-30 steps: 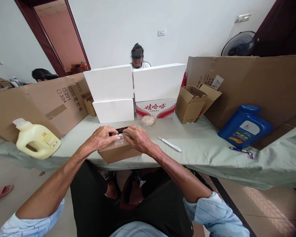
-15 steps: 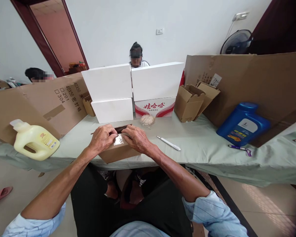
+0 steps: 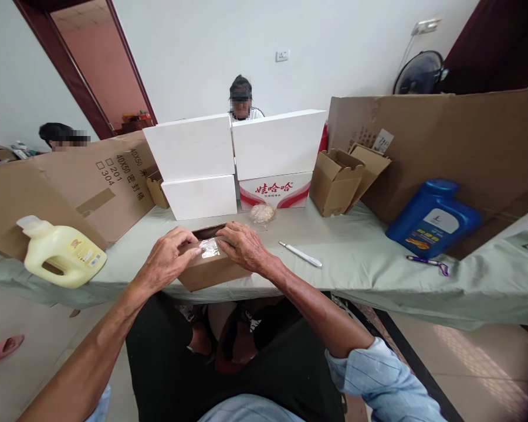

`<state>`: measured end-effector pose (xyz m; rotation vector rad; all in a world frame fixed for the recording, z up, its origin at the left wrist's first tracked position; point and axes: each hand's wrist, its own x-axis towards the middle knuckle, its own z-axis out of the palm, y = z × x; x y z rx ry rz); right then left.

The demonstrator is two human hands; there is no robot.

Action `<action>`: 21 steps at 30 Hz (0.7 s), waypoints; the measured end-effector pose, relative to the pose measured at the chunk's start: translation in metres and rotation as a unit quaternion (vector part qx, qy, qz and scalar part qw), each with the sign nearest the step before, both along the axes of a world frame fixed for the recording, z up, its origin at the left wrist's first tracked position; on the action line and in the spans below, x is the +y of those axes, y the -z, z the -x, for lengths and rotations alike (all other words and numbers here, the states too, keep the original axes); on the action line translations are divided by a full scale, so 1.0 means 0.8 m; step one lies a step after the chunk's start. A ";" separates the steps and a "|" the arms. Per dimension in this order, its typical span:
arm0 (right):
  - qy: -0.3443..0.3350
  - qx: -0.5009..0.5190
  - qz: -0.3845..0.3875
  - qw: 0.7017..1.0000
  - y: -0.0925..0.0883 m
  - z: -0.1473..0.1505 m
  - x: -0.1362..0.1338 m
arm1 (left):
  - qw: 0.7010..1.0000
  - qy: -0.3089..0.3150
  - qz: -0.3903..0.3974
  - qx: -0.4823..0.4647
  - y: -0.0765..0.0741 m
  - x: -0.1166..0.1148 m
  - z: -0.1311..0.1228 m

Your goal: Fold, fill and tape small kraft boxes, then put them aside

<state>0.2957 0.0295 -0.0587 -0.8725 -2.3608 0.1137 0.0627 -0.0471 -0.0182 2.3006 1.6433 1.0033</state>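
Note:
A small brown cardboard box (image 3: 215, 272) lies at the table's front edge, with a dark gap along its far side. Shiny clear tape (image 3: 210, 248) is on its top between my hands. My left hand (image 3: 169, 258) rests at the box's left end, thumb and fingers apart, with nothing visible in it. The fingers of my right hand (image 3: 244, 246) are pressed together at the box's top edge, right of the tape; what they pinch is too small to tell. To the right lies a white pen-like tool (image 3: 300, 254), and behind the box a clear plastic bundle (image 3: 262, 213).
White boxes (image 3: 198, 199) stand stacked at the back. A yellow jug (image 3: 66, 252) is at the left, a blue bottle (image 3: 433, 220) and a purple tool (image 3: 426, 264) at the right. Open cartons (image 3: 337, 181) and large cardboard panels flank the table (image 3: 356, 258). Two people sit beyond.
My left hand has moved back left from the tape, and its thumb and fingers have parted. My right hand stays at the box's top edge.

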 end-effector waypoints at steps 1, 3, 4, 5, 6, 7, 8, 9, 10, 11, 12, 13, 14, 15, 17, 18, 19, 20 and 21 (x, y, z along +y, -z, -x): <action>0.006 -0.020 0.005 1.000 -0.006 0.001 -0.001 | 1.000 -0.002 0.004 -0.002 0.003 -0.004 0.004; 0.013 -0.062 0.023 0.998 -0.020 0.004 -0.003 | 1.000 -0.008 0.001 -0.004 0.011 -0.011 0.009; 0.013 -0.081 0.036 0.996 -0.028 0.007 -0.003 | 1.000 -0.014 -0.003 -0.005 0.016 -0.014 0.011; 0.010 -0.098 0.049 0.994 -0.034 0.010 -0.003 | 1.000 -0.022 -0.006 -0.003 0.022 -0.016 0.012; 0.004 -0.110 0.062 0.992 -0.040 0.013 -0.004 | 0.999 -0.031 -0.008 0.000 0.028 -0.018 0.012; -0.002 -0.120 0.074 0.990 -0.045 0.017 -0.003 | 0.999 -0.040 -0.011 0.005 0.034 -0.019 0.012; -0.008 -0.126 0.085 0.988 -0.049 0.020 -0.003 | 0.999 -0.046 -0.016 0.009 0.039 -0.020 0.012; -0.012 -0.129 0.096 0.987 -0.051 0.023 -0.002 | 0.999 -0.049 -0.023 0.010 0.045 -0.021 0.012; -0.014 -0.127 0.107 0.986 -0.053 0.026 -0.001 | 0.998 -0.050 -0.031 0.008 0.051 -0.022 0.012; -0.014 -0.123 0.117 0.985 -0.054 0.028 0.000 | 0.998 -0.050 -0.039 0.003 0.056 -0.024 0.012; -0.014 -0.115 0.125 0.985 -0.054 0.030 0.002 | 0.998 -0.051 -0.046 -0.003 0.060 -0.025 0.012; -0.015 -0.105 0.130 0.986 -0.053 0.032 0.004 | 0.997 -0.052 -0.049 -0.008 0.065 -0.026 0.012; -0.017 -0.094 0.133 0.986 -0.051 0.033 0.005 | 0.997 -0.055 -0.049 -0.013 0.068 -0.028 0.013; -0.022 -0.081 0.133 0.988 -0.049 0.034 0.007 | 0.997 -0.058 -0.047 -0.017 0.071 -0.029 0.013; -0.034 -0.053 0.125 0.990 -0.041 0.035 0.010 | 0.997 -0.063 -0.043 -0.025 0.076 -0.031 0.012; -0.041 -0.038 0.116 0.992 -0.036 0.036 0.011 | 0.997 -0.064 -0.043 -0.028 0.078 -0.031 0.012; -0.046 -0.025 0.104 0.993 -0.031 0.036 0.011 | 0.997 -0.064 -0.043 -0.031 0.080 -0.032 0.011; -0.048 -0.013 0.089 0.995 -0.026 0.036 0.012 | 0.997 -0.061 -0.046 -0.033 0.081 -0.031 0.010; -0.050 -0.006 0.073 0.996 -0.020 0.036 0.012 | 0.997 -0.057 -0.048 -0.034 0.082 -0.031 0.009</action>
